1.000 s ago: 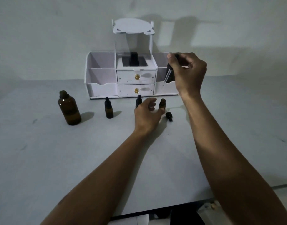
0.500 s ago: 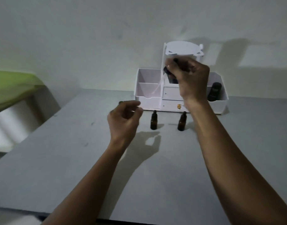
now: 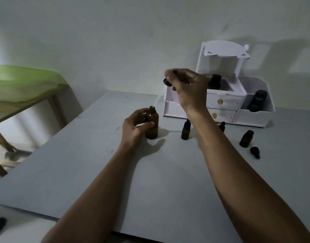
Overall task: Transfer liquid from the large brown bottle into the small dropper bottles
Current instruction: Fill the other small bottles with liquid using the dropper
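L hand (image 3: 135, 124) half-hides brown bottle (image 3: 153, 131), R hand (image 3: 187, 88) covers dropper (image 3: 159, 95) bulb

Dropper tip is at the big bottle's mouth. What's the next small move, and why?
Probably lower the dropper into the big brown bottle: its tilted glass tip sits just at the open mouth, the right hand pinches its cap, and the left hand grips the bottle upright.
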Demonstrator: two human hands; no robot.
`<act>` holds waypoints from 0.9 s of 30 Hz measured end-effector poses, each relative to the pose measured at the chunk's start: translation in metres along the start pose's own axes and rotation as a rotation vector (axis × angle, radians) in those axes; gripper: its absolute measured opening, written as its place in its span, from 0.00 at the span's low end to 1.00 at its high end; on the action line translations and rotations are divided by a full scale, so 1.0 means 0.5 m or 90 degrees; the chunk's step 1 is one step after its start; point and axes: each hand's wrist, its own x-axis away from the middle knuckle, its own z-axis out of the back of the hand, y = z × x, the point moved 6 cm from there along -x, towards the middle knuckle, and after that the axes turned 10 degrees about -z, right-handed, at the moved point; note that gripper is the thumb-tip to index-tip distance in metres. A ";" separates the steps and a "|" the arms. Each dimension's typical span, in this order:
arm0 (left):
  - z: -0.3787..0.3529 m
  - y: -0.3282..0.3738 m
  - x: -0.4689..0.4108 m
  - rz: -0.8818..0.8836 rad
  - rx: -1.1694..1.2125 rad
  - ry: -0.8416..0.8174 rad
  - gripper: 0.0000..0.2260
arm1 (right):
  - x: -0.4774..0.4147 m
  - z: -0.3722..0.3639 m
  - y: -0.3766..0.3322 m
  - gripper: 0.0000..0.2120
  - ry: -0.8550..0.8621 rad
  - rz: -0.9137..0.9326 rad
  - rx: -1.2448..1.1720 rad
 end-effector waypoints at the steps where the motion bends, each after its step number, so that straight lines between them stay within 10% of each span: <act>1: -0.003 0.002 0.001 0.004 0.015 0.001 0.20 | 0.000 -0.004 0.006 0.02 -0.005 -0.001 0.006; 27: -0.006 -0.001 0.000 0.015 0.020 0.011 0.17 | 0.031 -0.077 0.126 0.06 -0.145 -0.003 0.208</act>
